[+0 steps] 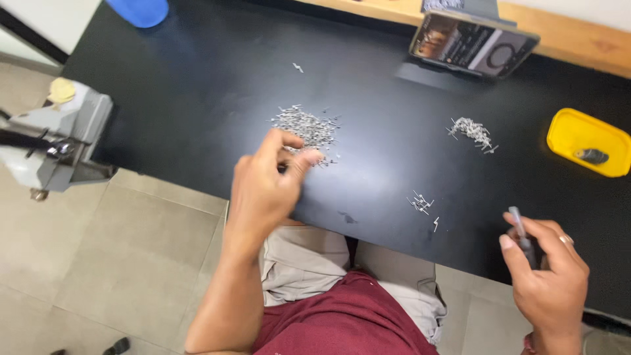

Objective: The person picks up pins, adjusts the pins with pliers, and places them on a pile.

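Left hand [266,187] pinches closed at near edge of big pin pile [305,126], which lies just beyond its fingertips. Right hand [549,266], well apart, grips a thin tool [519,230], upright.

floor [151,250]: beige tiles | table [197,79]: black top | wooden ledge [578,39] behind

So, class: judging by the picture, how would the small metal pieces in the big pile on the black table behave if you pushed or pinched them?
The small metal pieces are thin and loose, so a push would probably scatter them across the smooth black table. They look light and stiff. The left hand pinches at the pile's edge, suggesting single pieces are fiddly to grip.
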